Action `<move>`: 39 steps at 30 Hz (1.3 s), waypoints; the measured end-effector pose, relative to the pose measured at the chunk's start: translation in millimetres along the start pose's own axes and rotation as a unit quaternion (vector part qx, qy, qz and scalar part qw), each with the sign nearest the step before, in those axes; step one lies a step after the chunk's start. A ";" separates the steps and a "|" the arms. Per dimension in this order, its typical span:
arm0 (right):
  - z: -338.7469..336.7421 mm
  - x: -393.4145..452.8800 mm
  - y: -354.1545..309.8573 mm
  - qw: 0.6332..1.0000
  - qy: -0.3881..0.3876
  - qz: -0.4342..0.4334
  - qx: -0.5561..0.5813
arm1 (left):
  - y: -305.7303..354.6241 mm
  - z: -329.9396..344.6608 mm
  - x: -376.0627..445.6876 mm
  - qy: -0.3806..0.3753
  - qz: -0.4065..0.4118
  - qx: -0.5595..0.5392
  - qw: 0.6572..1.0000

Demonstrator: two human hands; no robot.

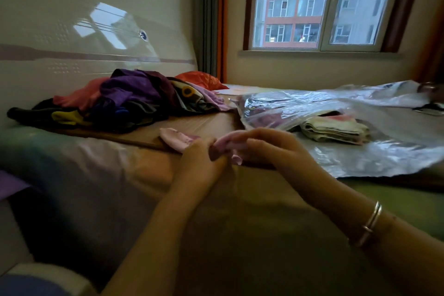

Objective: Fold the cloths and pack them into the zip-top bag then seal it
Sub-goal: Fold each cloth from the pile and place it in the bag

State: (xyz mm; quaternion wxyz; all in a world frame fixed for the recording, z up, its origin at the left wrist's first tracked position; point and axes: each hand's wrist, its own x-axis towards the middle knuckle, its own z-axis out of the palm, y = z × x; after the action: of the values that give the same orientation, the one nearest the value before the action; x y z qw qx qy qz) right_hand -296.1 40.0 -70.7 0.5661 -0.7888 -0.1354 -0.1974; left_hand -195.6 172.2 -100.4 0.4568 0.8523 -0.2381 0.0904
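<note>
A small pink cloth [176,140] lies on the bed in front of me, one end flat, the other end bunched between both hands. My left hand [201,158] pinches it from the left and my right hand [269,149] grips the rolled part from the right. To the right lies the large clear zip-top bag [360,151], its mouth toward me, with a folded pale cloth [334,131] and a darker purple one [264,119] inside. A heap of unfolded cloths [125,101] in purple, pink, black and yellow sits at the back left.
The bed [120,163] is covered with shiny plastic over a brown sheet. A glossy white headboard [84,31] rises on the left. An orange cloth [199,79] lies by the curtain, and a window [312,5] is behind. A bracelet sits on my right wrist.
</note>
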 end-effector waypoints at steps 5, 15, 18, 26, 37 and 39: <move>-30.3 -29.3 -18.7 0.991 0.123 -0.055 0.015 | 57.6 -10.0 -36.6 -0.049 0.118 -0.120 0.985; -79.2 -61.1 -9.2 0.993 0.085 0.059 -0.065 | 111.7 36.2 -42.0 -0.144 0.029 -0.316 0.937; -91.0 -67.3 -0.8 0.986 0.067 0.089 -0.125 | 115.5 50.0 -40.1 -0.148 0.028 -0.342 0.928; -110.0 -78.3 5.5 0.977 0.040 0.122 -0.171 | 119.3 57.6 -35.7 -0.154 -0.017 -0.415 0.897; -144.0 -98.7 1.4 0.953 -0.070 0.248 -0.157 | 105.5 60.3 -25.7 -0.117 -0.035 -0.403 0.907; -149.8 -98.4 4.3 0.964 -0.025 0.239 -0.112 | 101.7 59.1 -21.0 -0.120 -0.044 -0.376 0.918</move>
State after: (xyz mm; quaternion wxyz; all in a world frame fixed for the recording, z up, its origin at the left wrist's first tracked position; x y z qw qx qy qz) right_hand -405.0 -102.2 -77.9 0.5009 -0.8615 0.0658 -0.0502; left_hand -267.3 82.7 -66.9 0.7151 0.6318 -0.2701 -0.1289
